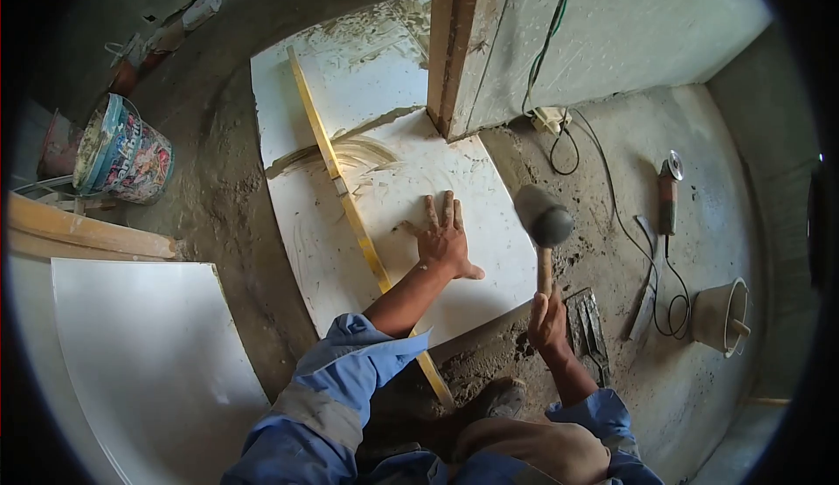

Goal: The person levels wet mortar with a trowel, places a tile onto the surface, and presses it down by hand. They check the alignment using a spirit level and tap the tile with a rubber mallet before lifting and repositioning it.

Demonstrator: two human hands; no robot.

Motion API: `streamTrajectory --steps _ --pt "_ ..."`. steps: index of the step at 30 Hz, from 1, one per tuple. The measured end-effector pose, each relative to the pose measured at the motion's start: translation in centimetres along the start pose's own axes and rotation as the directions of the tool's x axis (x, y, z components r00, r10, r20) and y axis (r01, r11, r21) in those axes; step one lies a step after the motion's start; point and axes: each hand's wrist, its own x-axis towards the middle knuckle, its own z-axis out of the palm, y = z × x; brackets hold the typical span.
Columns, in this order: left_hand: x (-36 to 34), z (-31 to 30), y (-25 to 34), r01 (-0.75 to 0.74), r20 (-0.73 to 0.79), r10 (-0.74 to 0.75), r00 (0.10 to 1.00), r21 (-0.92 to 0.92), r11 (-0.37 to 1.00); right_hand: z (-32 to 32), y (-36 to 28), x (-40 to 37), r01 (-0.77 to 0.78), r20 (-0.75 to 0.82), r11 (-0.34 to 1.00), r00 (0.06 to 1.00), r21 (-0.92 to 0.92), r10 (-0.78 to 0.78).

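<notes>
My left hand lies flat, fingers spread, on a large white tile that has grey smears across it. In my right hand is the wooden handle of a rubber mallet, its black head blurred over the tile's right edge. A long yellow spirit level runs lengthwise over this tile and a second white tile beyond it, passing left of my left hand and under my forearm. Grey mortar is smeared around the joint between the two tiles.
A door frame rises at the tiles' right edge. To the right are a notched trowel, an angle grinder, its cord, a socket box and a small bucket. Leftward stand a printed bucket and another white tile.
</notes>
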Motion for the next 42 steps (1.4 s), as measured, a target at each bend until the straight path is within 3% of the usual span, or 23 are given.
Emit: streamTrajectory --steps 2,4,6,8,10,11,12,14,16,18,22,23,26,28,30,34,38,42 --pt "0.1 0.1 0.0 -0.006 -0.019 0.006 1.0 0.002 1.0 0.4 0.0 1.3 -0.079 0.123 0.961 0.986 -0.266 0.115" --pt "-0.1 0.2 0.0 -0.005 -0.032 0.005 0.999 0.0 1.0 0.2 -0.8 1.4 -0.012 0.064 0.965 0.998 -0.262 0.03" --pt "0.1 0.1 -0.2 -0.021 -0.014 0.022 1.0 0.024 0.999 0.0 -1.6 2.1 -0.024 0.005 1.0 1.0 -0.018 0.024" --pt "0.3 -0.3 -0.3 -0.026 0.0 0.026 1.0 0.032 0.999 0.7 -0.8 3.2 -0.029 -0.018 0.999 0.999 0.043 0.029" --pt "0.6 -0.5 -0.3 -0.023 0.002 0.022 1.0 0.037 0.999 0.9 -0.6 4.9 0.054 0.029 0.961 0.998 -0.27 -0.048" --pt "0.9 -0.3 -0.4 -0.039 -0.021 0.039 0.999 0.028 0.999 0.7 -0.8 5.9 0.018 0.068 0.94 0.998 -0.34 0.006" --pt "1.0 -0.3 -0.8 -0.043 -0.045 0.044 0.998 0.021 0.999 0.7 -1.3 6.3 0.067 -0.014 0.959 0.997 -0.276 -0.073" --pt "1.4 -0.6 -1.3 -0.024 -0.045 0.024 0.999 0.001 1.0 0.6 -2.3 6.7 0.061 -0.05 0.997 0.997 -0.04 -0.063" --pt "1.5 -0.5 -1.6 -0.047 -0.095 0.044 0.995 -0.036 0.998 1.1 -2.9 7.0 0.042 -0.005 0.999 0.999 0.016 -0.042" --pt "1.5 -0.9 -1.6 -0.042 -0.075 0.041 0.996 -0.016 0.999 1.2 -3.1 7.5 -0.064 0.05 0.994 0.996 -0.093 0.069" --pt "1.7 -0.8 -1.5 -0.042 -0.046 0.042 0.998 0.006 0.999 1.9 -2.1 8.4 -0.013 0.0 0.983 1.0 -0.184 0.013" --pt "1.9 -0.5 -1.7 -0.045 -0.038 0.046 0.998 0.011 0.999 1.7 -2.2 8.7 -0.05 0.043 0.989 0.997 -0.139 0.057" --pt "2.1 0.1 -1.7 -0.088 -0.07 0.086 0.994 -0.012 0.996 2.0 -1.7 10.1 -0.02 0.075 0.969 0.996 -0.246 0.039" --pt "2.2 -0.2 -1.8 -0.078 -0.041 0.078 0.996 0.005 0.997 1.5 -2.9 10.7 -0.004 0.059 0.982 0.998 -0.188 0.016" --pt "2.5 -0.4 -2.4 -0.09 -0.045 0.09 0.995 0.018 0.996 0.6 -4.9 9.9 -0.093 0.071 0.993 0.993 -0.074 0.098" --pt "3.9 -1.3 -4.4 -0.071 -0.094 0.07 0.993 -0.01 0.997 -1.3 -7.0 8.5 0.079 -0.033 0.979 0.997 0.188 -0.074" --pt "5.4 -2.1 -4.6 -0.022 -0.08 0.022 0.997 0.006 1.0 -3.4 -6.7 9.1 0.202 -0.017 0.967 0.979 0.157 -0.202" --pt "5.6 -2.5 -4.1 0.0 -0.026 0.0 1.0 0.027 1.0 -1.9 -4.0 10.9 0.039 0.11 0.999 0.993 0.012 -0.04"
